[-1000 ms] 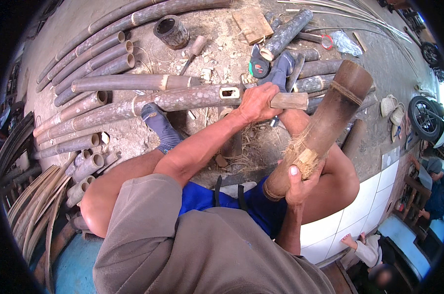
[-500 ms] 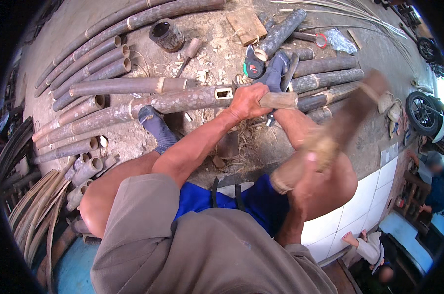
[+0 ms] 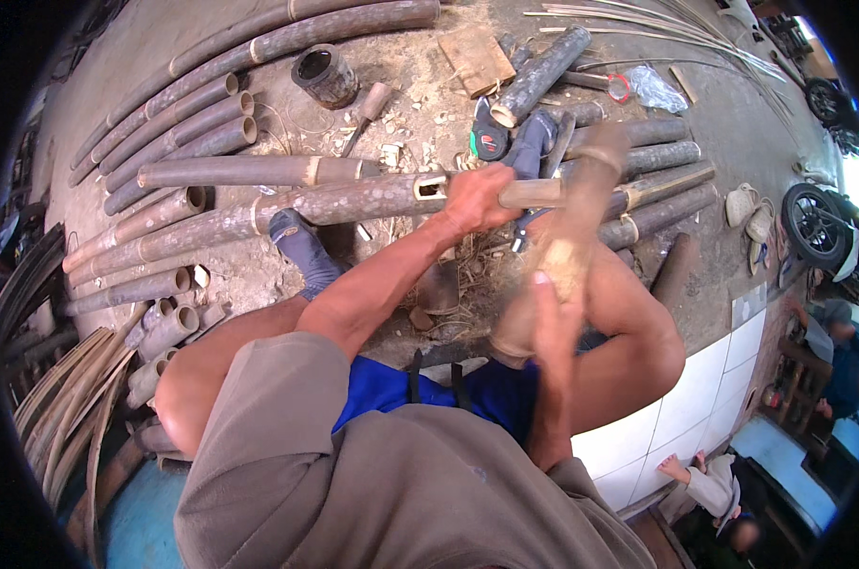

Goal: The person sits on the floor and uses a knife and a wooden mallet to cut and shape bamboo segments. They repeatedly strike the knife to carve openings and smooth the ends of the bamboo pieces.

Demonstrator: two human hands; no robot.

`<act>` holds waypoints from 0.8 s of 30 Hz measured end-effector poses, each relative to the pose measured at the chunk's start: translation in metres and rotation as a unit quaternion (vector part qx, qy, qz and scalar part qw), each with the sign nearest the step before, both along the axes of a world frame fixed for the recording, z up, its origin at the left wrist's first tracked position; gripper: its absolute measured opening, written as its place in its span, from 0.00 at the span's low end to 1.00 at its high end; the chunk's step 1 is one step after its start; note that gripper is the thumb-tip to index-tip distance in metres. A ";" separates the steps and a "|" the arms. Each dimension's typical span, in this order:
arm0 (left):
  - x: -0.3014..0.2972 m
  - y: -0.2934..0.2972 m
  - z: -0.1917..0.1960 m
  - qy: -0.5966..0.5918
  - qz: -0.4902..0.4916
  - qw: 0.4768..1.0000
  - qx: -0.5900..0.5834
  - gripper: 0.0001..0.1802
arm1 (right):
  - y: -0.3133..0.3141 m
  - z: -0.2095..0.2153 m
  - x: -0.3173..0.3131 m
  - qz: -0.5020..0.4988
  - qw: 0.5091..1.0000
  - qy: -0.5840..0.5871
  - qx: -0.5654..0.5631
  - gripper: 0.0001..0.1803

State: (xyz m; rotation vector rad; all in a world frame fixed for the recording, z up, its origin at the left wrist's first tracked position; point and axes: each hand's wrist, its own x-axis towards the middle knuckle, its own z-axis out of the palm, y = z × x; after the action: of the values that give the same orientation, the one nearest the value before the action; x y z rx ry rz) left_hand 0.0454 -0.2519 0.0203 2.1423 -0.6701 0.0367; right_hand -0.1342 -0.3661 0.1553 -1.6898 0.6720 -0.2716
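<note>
My left hand [image 3: 480,199] is closed around a tool with a pale wooden handle [image 3: 534,193]; its blade end is hidden. That fist rests at the long mottled bamboo pole [image 3: 334,203], just right of a rectangular slot [image 3: 430,188] cut in it. In my right hand [image 3: 554,327] is a thick brown wooden club [image 3: 572,242], blurred by motion, with a pale worn patch on its side. The club's upper part overlaps the end of the tool's handle in view; whether they touch, I cannot tell. My socked left foot [image 3: 301,248] lies against the pole.
Cut bamboo lengths [image 3: 178,152] lie at the left, more [image 3: 647,156] at the right. A dark round pot [image 3: 324,75], another wooden-handled tool [image 3: 368,114] and a tape measure [image 3: 489,140] are on the littered floor. Bamboo strips [image 3: 64,408] fan out lower left. Other people [image 3: 723,488] sit far right.
My right hand has swung the club leftward, toward the handle in my left hand. My left hand and the slotted pole have barely moved.
</note>
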 end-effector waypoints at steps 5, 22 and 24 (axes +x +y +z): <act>-0.002 0.013 -0.012 0.019 -0.016 1.000 -0.003 0.23 | -0.023 0.024 -0.021 -0.057 0.994 0.083 -0.051 0.28; 0.035 0.112 0.062 0.074 0.404 0.816 -0.407 0.24 | -0.009 0.015 0.021 0.096 0.988 0.003 0.118 0.41; 0.024 0.126 0.030 0.126 0.395 0.763 -0.496 0.17 | 0.008 0.017 0.025 0.139 0.983 -0.001 0.122 0.41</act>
State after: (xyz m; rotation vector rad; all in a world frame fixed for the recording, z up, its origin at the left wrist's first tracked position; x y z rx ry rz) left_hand 0.0695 -0.1258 0.0503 1.1850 0.4230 0.4478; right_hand -0.1092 -0.3576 0.1718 -1.5242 0.4411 0.0084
